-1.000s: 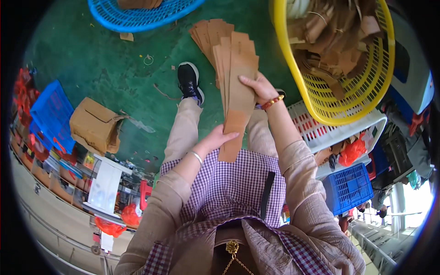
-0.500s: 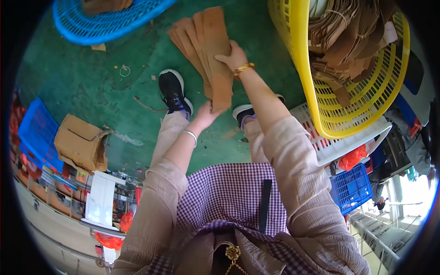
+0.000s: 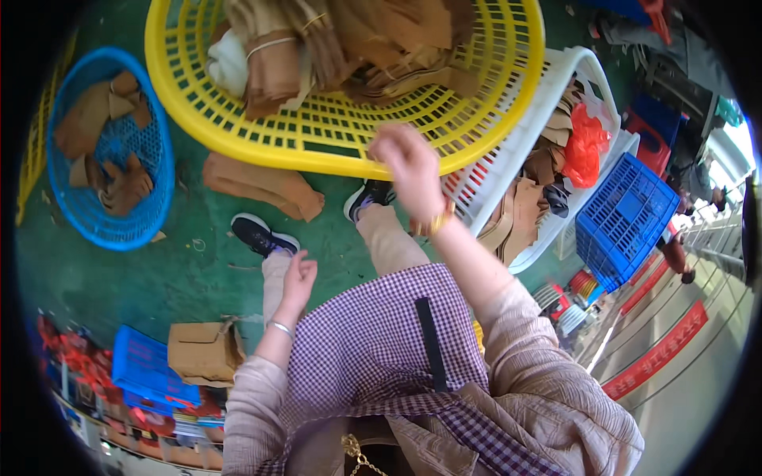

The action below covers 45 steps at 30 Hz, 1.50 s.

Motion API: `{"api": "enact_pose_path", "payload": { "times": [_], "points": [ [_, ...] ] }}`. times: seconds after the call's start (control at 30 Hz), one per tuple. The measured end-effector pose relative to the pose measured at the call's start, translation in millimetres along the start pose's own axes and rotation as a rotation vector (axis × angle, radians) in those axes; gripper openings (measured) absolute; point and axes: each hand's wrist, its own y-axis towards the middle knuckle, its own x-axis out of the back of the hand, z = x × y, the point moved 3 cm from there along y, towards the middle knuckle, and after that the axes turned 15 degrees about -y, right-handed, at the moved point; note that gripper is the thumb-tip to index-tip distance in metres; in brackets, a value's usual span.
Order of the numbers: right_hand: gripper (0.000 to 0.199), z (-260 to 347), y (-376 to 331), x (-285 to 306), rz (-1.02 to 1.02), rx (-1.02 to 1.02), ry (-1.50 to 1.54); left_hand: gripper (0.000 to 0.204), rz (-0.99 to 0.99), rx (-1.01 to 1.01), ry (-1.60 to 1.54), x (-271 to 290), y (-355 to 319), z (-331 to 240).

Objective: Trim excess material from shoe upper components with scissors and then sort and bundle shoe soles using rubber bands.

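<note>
My right hand is over the near rim of a large yellow basket; it is a little blurred, its fingers loosely bent with nothing seen in them. Whether it touches the rim I cannot tell. Inside the basket are bundles of flat brown cut pieces, some tied with bands. My left hand hangs low near my left shoe, fingers loosely bent and apart, holding nothing. A stack of long brown pieces lies on the green floor below the yellow basket, partly under its rim.
At the left stands a blue basket with a few brown pieces. A white basket at the right holds brown pieces and a red plastic bag. Beyond it is a blue crate. A cardboard box sits at lower left.
Both hands held the stack of brown pieces earlier; now it lies on the floor, let go. The right hand has moved to the yellow basket. My view has swung right.
</note>
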Motion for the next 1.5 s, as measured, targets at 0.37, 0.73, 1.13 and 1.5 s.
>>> {"api": "enact_pose_path", "payload": {
  "times": [0.37,0.73,1.13,1.5],
  "points": [
    [0.056,-217.4,168.5,-77.6,-0.177,-0.997,-0.027,0.034,0.122,0.192,-0.089,-87.1,-74.4,-65.3],
    [0.027,-125.4,3.7,78.3,0.149,-0.878,1.04,0.036,0.214,0.229,-0.406,-117.8,-70.9,-93.5],
    [0.064,11.7,-235.9,98.4,0.608,-0.783,0.765,0.036,0.243,0.342,-1.122,-164.8,-58.1,-185.6],
    [0.055,12.0,-224.3,19.8,0.832,-0.689,0.75,0.034,-0.191,-0.027,-1.409,14.5,-35.4,-122.4]
  ]
}}
